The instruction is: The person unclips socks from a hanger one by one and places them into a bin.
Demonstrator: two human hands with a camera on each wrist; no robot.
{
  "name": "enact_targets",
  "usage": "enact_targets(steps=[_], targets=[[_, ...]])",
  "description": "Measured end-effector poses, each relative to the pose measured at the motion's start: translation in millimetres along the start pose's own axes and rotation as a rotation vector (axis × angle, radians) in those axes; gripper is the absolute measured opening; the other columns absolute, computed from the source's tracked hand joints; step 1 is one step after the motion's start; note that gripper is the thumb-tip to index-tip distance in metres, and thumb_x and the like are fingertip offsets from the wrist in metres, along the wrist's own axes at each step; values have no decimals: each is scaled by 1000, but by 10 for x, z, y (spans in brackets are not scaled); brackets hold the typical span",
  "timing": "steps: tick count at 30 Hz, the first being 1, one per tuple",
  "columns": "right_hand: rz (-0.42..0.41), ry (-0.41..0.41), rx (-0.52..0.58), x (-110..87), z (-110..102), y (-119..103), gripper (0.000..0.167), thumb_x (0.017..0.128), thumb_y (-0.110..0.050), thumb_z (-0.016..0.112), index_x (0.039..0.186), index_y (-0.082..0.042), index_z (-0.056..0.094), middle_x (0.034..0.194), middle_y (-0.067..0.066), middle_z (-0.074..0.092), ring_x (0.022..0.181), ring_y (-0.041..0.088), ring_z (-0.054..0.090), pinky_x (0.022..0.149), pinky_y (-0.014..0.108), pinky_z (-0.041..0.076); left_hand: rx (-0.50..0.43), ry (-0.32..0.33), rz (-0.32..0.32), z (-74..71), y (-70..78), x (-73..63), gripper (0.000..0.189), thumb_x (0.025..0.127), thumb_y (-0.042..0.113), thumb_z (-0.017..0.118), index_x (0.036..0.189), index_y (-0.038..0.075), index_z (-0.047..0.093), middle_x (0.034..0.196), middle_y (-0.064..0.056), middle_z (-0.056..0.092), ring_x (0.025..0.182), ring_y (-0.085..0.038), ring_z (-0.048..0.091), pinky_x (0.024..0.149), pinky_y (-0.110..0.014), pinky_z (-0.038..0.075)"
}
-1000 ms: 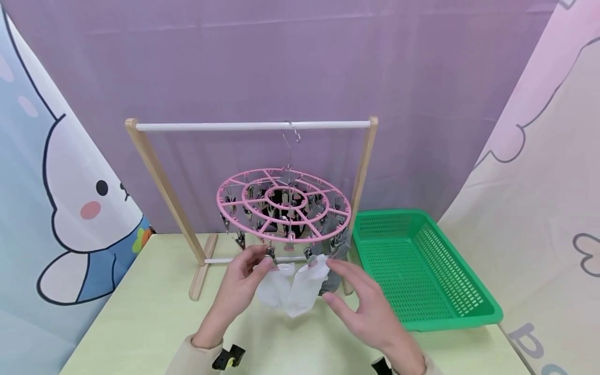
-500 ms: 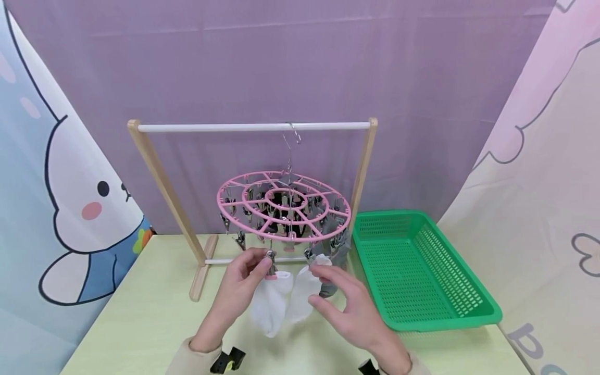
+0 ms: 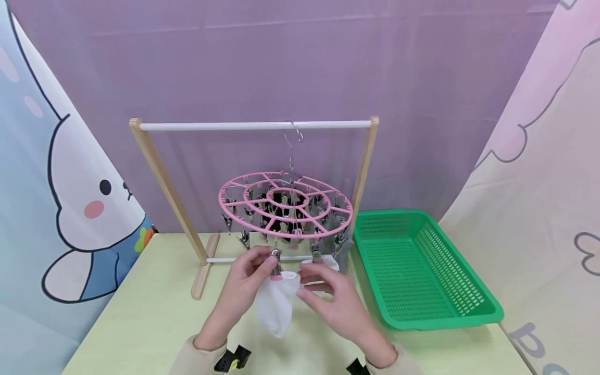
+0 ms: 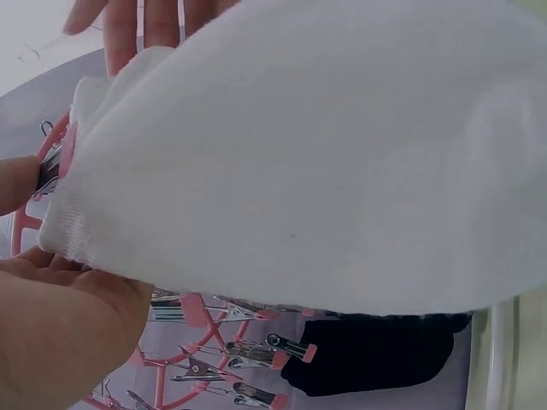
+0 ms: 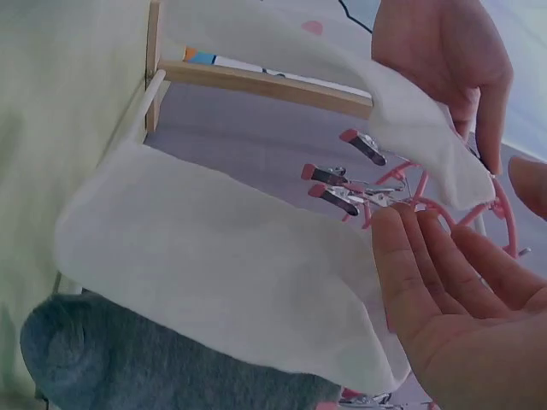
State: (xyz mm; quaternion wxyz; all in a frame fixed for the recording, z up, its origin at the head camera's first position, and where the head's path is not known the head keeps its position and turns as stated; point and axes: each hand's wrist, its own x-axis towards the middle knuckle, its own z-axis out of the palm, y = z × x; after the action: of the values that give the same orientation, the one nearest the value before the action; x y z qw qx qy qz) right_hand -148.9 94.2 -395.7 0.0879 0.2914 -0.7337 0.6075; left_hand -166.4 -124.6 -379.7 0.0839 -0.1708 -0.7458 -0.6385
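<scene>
My left hand [image 3: 244, 278] pinches a metal clip [image 3: 276, 264] with pink tips at the front of the round pink hanger [image 3: 351, 211]. The clip's tips are on the cuff of a white sock [image 3: 274, 307], which hangs toe down. My right hand [image 3: 335, 299] is at the right of that cuff, its fingers extended and its thumb apart from them in the right wrist view. A second white sock [image 5: 214, 256] hangs from a neighbouring clip, partly hidden behind my right hand in the head view. The first white sock fills much of the left wrist view.
The hanger hooks over the white bar [image 3: 211, 126] of a wooden-legged stand. A grey sock [image 5: 171, 359] and a black sock [image 4: 376, 354] hang from it, among several other clips. A green basket [image 3: 469, 260] stands on the table at right. A purple curtain [image 3: 422, 104] is behind.
My right hand has moved left, from the second white sock to the cuff of the first. My left hand stays at its clip, shifting slightly right. The first sock now hangs lower.
</scene>
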Motion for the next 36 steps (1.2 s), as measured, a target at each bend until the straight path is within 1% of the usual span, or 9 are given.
enact_targets(steps=[4,9,14,18,20,24,28,31,36], targets=[[22,24,-12,10,33,17,34,92,-6,74,124,4,66,109,13,69,98,24,69,86,33,60,-15,-9,7,26,5,8,22,102,9,60,119,-4,64,102,-18,69,89,-13,66,81,-24,56],[85,54,6,43,57,6,28,92,-7,75,117,4,69,104,12,69,92,17,68,82,31,60,-14,-21,40,64,21,-1,21,102,8,60,119,-5,63,97,-14,68,86,-12,65,78,-24,55],[151,66,41,80,64,-18,21,92,-9,75,110,1,70,100,13,67,87,15,67,76,31,61,-2,-36,90,88,33,-1,21,101,6,58,118,-6,61,94,-13,68,83,-12,64,74,-24,55],[175,71,41,97,66,-33,16,93,-10,73,106,0,71,99,12,67,88,16,66,76,30,61,4,-53,107,97,31,7,20,101,6,58,117,-5,61,95,-14,68,84,-13,64,75,-25,55],[181,79,44,103,68,-41,14,93,-10,73,104,0,71,98,11,67,88,16,66,78,30,60,5,-60,110,99,33,14,20,101,7,58,117,-6,61,96,-14,68,85,-13,65,75,-25,55],[163,86,49,112,74,-46,14,94,-9,73,102,1,72,97,13,68,87,16,66,78,30,60,18,-58,124,95,38,35,19,101,7,58,115,-5,62,96,-16,67,85,-13,64,75,-25,55],[154,86,44,112,66,-56,15,94,-10,72,103,2,72,97,14,69,86,16,67,77,29,60,30,-48,141,95,46,57,17,101,8,59,111,-4,65,95,-12,67,83,-13,64,72,-25,55],[159,84,47,116,54,-64,15,94,-10,72,103,2,72,98,14,70,86,16,67,77,28,59,27,-43,140,102,53,66,15,101,9,60,109,-3,66,93,-9,66,81,-14,63,70,-26,55],[147,76,59,118,46,-54,15,95,-9,72,103,3,72,97,15,69,86,15,67,77,28,60,9,-42,144,118,46,68,12,101,8,60,106,-1,66,91,-9,65,80,-15,63,70,-25,55]])
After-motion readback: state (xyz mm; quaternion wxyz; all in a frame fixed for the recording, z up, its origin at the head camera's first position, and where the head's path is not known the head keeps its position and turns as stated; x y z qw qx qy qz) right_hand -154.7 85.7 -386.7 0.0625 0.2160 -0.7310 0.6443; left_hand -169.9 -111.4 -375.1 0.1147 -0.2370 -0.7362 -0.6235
